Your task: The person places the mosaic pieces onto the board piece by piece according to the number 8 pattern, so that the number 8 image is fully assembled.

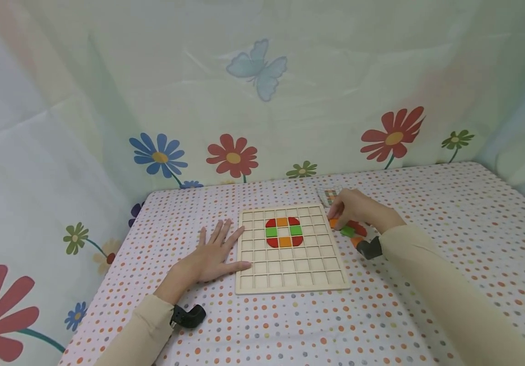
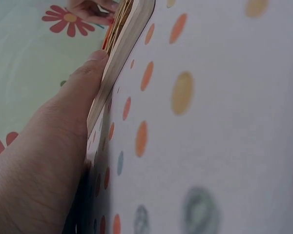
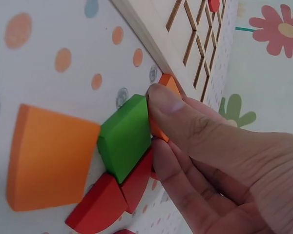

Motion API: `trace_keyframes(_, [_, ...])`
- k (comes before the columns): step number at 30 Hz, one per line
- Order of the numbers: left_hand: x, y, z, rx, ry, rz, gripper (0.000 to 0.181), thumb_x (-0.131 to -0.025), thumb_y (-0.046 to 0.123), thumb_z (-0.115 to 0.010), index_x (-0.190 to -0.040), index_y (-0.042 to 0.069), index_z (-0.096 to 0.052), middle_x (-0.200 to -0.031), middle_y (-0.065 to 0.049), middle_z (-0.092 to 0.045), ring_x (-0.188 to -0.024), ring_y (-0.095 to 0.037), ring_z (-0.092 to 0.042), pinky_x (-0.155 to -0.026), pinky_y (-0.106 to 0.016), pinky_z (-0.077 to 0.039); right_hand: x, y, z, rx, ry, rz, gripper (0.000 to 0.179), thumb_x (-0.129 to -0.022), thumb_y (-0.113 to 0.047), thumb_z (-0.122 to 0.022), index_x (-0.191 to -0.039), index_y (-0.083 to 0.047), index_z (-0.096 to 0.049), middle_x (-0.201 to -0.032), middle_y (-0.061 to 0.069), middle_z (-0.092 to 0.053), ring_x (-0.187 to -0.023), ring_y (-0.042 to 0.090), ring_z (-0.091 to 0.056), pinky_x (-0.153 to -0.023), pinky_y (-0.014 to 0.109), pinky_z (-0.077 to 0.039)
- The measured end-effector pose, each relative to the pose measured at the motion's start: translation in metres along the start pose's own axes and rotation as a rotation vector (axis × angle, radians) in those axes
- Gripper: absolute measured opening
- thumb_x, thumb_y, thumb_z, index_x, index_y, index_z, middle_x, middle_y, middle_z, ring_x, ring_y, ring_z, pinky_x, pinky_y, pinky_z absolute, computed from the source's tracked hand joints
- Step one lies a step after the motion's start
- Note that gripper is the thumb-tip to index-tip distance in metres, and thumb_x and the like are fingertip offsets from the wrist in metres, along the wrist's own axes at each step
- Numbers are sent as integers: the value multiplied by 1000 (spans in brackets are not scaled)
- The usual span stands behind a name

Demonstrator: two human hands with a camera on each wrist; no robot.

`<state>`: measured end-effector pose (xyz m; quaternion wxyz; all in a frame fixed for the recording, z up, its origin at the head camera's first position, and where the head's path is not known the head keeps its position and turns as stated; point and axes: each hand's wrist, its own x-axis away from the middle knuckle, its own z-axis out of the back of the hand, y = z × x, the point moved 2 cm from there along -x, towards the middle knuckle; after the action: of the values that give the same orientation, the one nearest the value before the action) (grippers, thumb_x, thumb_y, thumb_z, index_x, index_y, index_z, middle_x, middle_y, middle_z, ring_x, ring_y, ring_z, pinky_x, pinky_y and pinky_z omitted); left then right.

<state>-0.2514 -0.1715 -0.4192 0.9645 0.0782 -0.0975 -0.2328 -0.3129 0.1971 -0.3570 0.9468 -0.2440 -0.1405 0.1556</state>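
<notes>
Pinching orange tile with right hand, right of board; pointing visible end toward board, long axis hidden by thumb. Touching board's left edge with left hand, spread wide.

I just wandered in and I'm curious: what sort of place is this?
Probably a small play or activity corner, judging by the flower-printed backdrop, the dotted tablecloth, and the gridded wooden board with bright pieces set in it.
</notes>
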Motion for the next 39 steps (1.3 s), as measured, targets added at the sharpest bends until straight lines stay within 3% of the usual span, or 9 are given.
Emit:
trace_keyframes(11, [2,-6,-2,16,-6,-5,98,-97,77,-47,-170,23,-11,-175,-15,2,-161,-38,4,-121,-71,6,-9,-2,-4,-6,-10,-8,19,-78,3,-89,-92,-1,-77,-87,9,-73,-81,19,-66,-78,36,-57])
trace_keyframes(19, [1,-7,-4,17,-13,-5,98,-97,78,-47,-171,25,-10,-175,-15,2,-161,-38,5,-121,-71,6,-3,0,-10,-42,45,-16,19,-78,4,-89,-91,-1,-75,-87,9,-70,-81,21,-61,-76,35,-54])
trace_keyframes(33, [3,-3,-8,15,-31,-3,101,-95,81,-44,-171,26,-5,-175,-13,7,-160,-35,12,-121,-69,9,16,0,-15,-25,170,221,21,-75,9,-89,-86,-2,-74,-85,4,-72,-77,18,-66,-71,36,-58])
trace_keyframes(39, [1,-2,-1,-4,-6,-11,98,-97,77,-47,-171,25,-9,-175,-15,4,-160,-37,8,-121,-71,7,27,-36,-15,-13,330,257,13,-83,12,-81,-92,4,-77,-87,10,-73,-80,26,-68,-73,43,-59])
